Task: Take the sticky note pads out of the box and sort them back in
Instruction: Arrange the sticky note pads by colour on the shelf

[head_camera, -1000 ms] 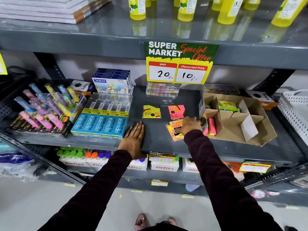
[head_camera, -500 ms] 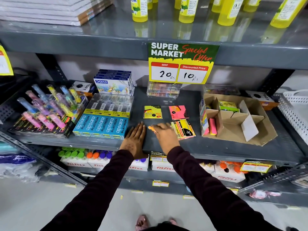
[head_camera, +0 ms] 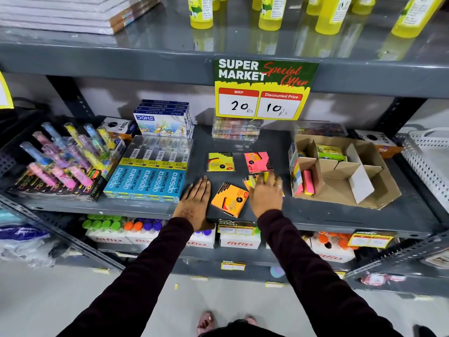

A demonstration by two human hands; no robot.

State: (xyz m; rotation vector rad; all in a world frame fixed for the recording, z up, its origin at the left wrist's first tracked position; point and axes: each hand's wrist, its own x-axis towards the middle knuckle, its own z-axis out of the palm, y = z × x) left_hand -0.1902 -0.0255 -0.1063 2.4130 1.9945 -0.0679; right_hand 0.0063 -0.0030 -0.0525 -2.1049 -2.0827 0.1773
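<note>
A yellow sticky note pad (head_camera: 220, 162) and a pink pad (head_camera: 258, 162) lie side by side on the grey shelf (head_camera: 315, 215). An orange pad (head_camera: 229, 199) lies tilted near the front edge, between my hands. My left hand (head_camera: 194, 201) rests flat on the shelf, holding nothing. My right hand (head_camera: 264, 194) covers a small stack of pads (head_camera: 250, 182), its fingers closed around a yellow pad on top. To the right stands the cardboard box (head_camera: 379, 188) with dividers. It holds a green pad (head_camera: 330, 152) at the back and pink pads (head_camera: 308, 184) upright at its left.
Blue pencil boxes (head_camera: 145, 183) sit just left of my left hand, with highlighters (head_camera: 63, 164) further left. Crayon boxes (head_camera: 162, 122) and clear cases (head_camera: 237, 130) stand at the back. A price sign (head_camera: 264, 88) hangs from the shelf above. A white basket (head_camera: 427, 156) is at far right.
My right hand carried an orange pad from the stack leftward, laid it near the front edge, then returned to the stack. My left hand stayed flat on the shelf.
</note>
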